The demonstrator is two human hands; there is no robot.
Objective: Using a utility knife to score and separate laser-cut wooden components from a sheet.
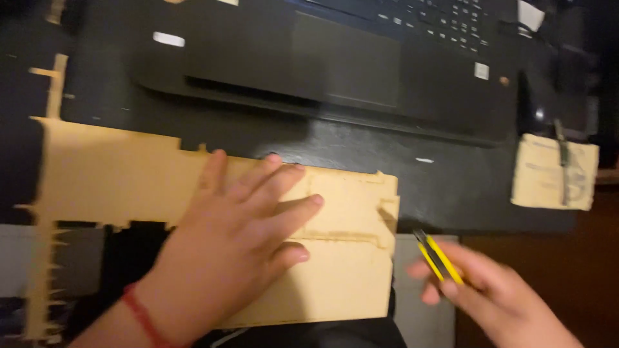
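1. Left hand point(238, 238) lies flat, palm down, fingers spread, pressing on the cardboard sheet point(213, 212); it grasps nothing, only pins it. A red wrist band point(143, 317) sits at the near edge.
2. Right hand point(496, 293) is at near right, just off the sheet's right edge, closed around a yellow-and-black utility knife point(438, 256). The knife tip points far-left toward the sheet corner and looks just clear of it; motion blur makes contact hard to tell.
3. The cardboard sheet lies on the black desk point(451, 187), stretching from far left to the middle and hanging over the near desk edge. Its edges are ragged and notched, with a cut or scored line running left-right under the left fingers.
4. Handling judgement: the sheet looks light, thin and fairly stiff, but it bends at scored lines and slides easily on the smooth desk. Best held by flat pressure near the cut line, fingers kept away from the blade path, not pinched at the frayed edges, which seem likely to tear.
5. The knife looks light and slim; it is gripped along the body.
6. Far side: open laptop point(335, 58). Far right: small cardboard piece point(554, 173), well apart from the sheet.
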